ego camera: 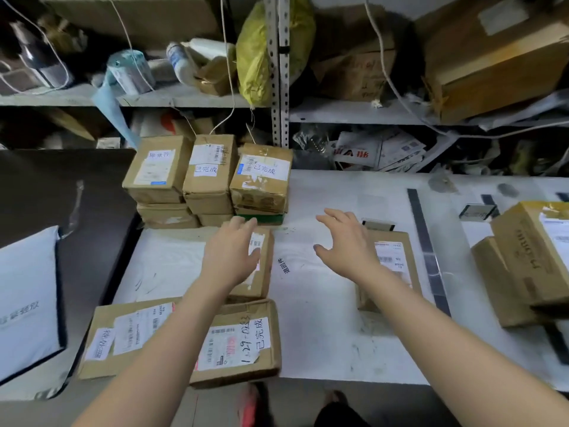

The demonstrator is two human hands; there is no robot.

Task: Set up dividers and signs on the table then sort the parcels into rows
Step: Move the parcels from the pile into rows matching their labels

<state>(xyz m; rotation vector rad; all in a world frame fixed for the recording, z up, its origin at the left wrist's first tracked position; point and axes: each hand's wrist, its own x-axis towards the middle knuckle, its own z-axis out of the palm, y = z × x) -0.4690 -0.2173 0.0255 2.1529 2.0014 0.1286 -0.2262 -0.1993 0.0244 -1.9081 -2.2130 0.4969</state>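
My left hand (pixel 231 253) lies with relaxed fingers over a small brown parcel (pixel 261 266) on the white table (pixel 314 318). My right hand (pixel 345 241) hovers spread and holds nothing, just left of another brown parcel (pixel 395 263). A stack of labelled parcels (pixel 209 177) stands at the table's back left. Two flat parcels (pixel 237 343) lie at the front left edge. A dark divider strip (pixel 426 245) runs front to back on the right. A small sign stand (pixel 476 211) sits beyond it, and another (pixel 378 225) behind the right-hand parcel.
Larger cardboard boxes (pixel 529 257) sit at the right end of the table. A white mailer bag (pixel 27 300) lies on a dark surface to the left. Cluttered metal shelves (pixel 280 103) with boxes and bags stand behind the table.
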